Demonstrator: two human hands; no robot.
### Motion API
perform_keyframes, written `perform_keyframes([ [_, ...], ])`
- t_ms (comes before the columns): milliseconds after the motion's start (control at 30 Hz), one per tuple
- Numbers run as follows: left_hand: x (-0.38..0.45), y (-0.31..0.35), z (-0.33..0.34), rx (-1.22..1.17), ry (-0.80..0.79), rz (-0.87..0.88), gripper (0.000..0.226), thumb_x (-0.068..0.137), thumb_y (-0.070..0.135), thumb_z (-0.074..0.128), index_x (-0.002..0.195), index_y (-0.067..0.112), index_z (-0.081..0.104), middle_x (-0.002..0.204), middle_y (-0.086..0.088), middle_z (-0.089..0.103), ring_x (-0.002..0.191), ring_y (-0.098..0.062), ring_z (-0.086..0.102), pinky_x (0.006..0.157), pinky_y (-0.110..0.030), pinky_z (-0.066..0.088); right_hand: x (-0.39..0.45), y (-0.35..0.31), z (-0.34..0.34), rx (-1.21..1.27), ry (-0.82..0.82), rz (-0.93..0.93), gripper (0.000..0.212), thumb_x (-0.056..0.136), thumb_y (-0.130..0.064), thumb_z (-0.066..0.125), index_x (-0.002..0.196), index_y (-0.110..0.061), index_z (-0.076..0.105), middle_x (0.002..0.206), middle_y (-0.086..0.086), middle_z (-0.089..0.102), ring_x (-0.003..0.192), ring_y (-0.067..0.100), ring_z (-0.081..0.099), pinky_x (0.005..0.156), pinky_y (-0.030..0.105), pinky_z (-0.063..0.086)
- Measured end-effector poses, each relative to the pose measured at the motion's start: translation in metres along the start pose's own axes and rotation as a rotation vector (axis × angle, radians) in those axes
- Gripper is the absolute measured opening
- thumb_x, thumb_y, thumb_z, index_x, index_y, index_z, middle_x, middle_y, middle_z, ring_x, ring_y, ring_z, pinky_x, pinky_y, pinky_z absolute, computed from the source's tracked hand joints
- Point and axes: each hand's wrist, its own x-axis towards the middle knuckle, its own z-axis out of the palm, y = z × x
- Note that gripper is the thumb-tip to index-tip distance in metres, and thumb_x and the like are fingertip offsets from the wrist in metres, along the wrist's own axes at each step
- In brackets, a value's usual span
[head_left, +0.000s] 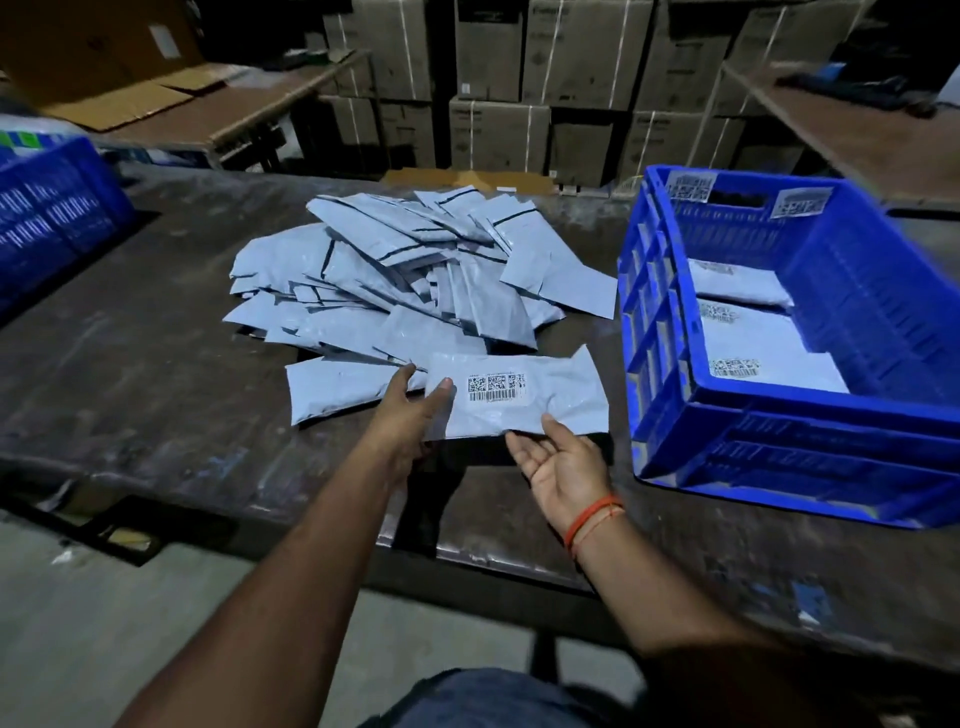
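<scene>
Holding 1 labelled mailer (540, 389) at the near edge of the pile, on my feed.

From the left I see a blue crate (52, 208) on the far corner of the dark table (156, 364), then a loose pile of grey mailers (405, 270) mid-table. The left hand (415, 415) pinches the labelled mailer's left end, thumb on top just beside the barcode label (496, 388), index finger stretched out straight over the mailer behind. The mailer lies face up between the pile and the person; I cannot tell whether it is lifted or resting. The right hand (561, 457) is palm up with fingers relaxed and spread, only the thumb tip touching the mailer's near edge, an orange thread (592, 517) on the wrist. Rightmost stand 2 stacked blue crates (883, 312), the upper holding several packed mailers (748, 332), labels up.
</scene>
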Motion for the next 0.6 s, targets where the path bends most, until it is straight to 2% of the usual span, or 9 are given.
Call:
perform_keyframes([
  [67,0.002,-0.013,-0.001,0.074,0.006,0.093,0.058,0.093,0.011,0.071,0.144,0.019,0.045,0.128,-0.009,0.064,0.096,-0.024,0.068,0.065,-0.032,0.060,0.000,0.000,-0.011,-0.118,0.052,0.010,0.012,0.098,-0.006,0.057,0.110,-0.007,0.059,0.111,0.019,0.067,0.087,0.032,0.070,0.065,0.035,0.062],
  [100,0.003,-0.018,-0.004,0.133,0.020,0.118,0.059,0.092,0.006,0.072,0.144,0.015,0.046,0.130,-0.014,0.063,0.102,-0.028,0.068,0.074,-0.036,0.062,0.000,-0.001,-0.017,-0.196,0.087,0.004,0.007,0.097,-0.007,0.059,0.104,-0.009,0.060,0.105,0.014,0.069,0.083,0.030,0.072,0.065,0.033,0.062],
  [200,0.010,-0.028,-0.019,0.358,0.091,0.134,0.071,0.086,0.011,0.079,0.148,0.016,0.045,0.138,-0.012,0.060,0.118,-0.029,0.062,0.101,-0.048,0.052,-0.002,-0.007,-0.033,-0.491,0.215,-0.037,0.005,0.096,-0.008,0.058,0.094,-0.008,0.062,0.086,0.011,0.070,0.065,0.022,0.073,0.056,0.027,0.057],
  [267,0.015,-0.033,-0.028,0.519,0.152,0.151,0.075,0.084,0.017,0.081,0.149,0.019,0.044,0.141,-0.009,0.059,0.126,-0.028,0.057,0.106,-0.044,0.048,0.000,-0.011,-0.041,-0.817,0.300,-0.116,0.009,0.091,-0.011,0.059,0.094,-0.005,0.066,0.075,0.009,0.072,0.057,0.019,0.073,0.057,0.032,0.059],
  [333,0.017,-0.034,-0.032,0.719,0.225,0.203,0.072,0.086,0.020,0.077,0.150,0.022,0.043,0.133,-0.011,0.064,0.122,-0.030,0.059,0.102,-0.039,0.049,0.000,-0.015,-0.044,-1.184,0.361,-0.239,0.016,0.082,-0.023,0.063,0.092,-0.012,0.066,0.069,0.002,0.073,0.056,0.018,0.071,0.064,0.039,0.061],
  [400,0.015,-0.032,-0.033,0.935,0.308,0.291,0.067,0.089,0.024,0.071,0.149,0.024,0.042,0.129,-0.014,0.062,0.119,-0.035,0.056,0.099,-0.042,0.048,-0.004,-0.016,-0.042,-1.461,0.395,-0.315,0.031,0.074,-0.034,0.067,0.097,-0.014,0.060,0.085,0.001,0.073,0.072,0.026,0.071,0.070,0.039,0.059],
  [467,0.008,-0.029,-0.032,1.070,0.362,0.397,0.060,0.091,0.029,0.067,0.146,0.027,0.044,0.133,-0.013,0.053,0.123,-0.036,0.048,0.099,-0.047,0.046,-0.008,-0.013,-0.040,-1.637,0.399,-0.358,0.044,0.075,-0.036,0.070,0.104,-0.009,0.051,0.100,0.010,0.067,0.087,0.036,0.067,0.073,0.039,0.056],
  [600,-0.004,-0.038,-0.018,1.148,0.294,0.609,0.049,0.092,0.033,0.058,0.140,0.022,0.053,0.143,-0.008,0.047,0.130,-0.032,0.042,0.101,-0.051,0.046,-0.017,-0.011,-0.030,-1.904,0.449,-0.520,0.041,0.085,-0.039,0.063,0.105,-0.007,0.048,0.101,0.017,0.066,0.090,0.038,0.066,0.067,0.037,0.051],
])
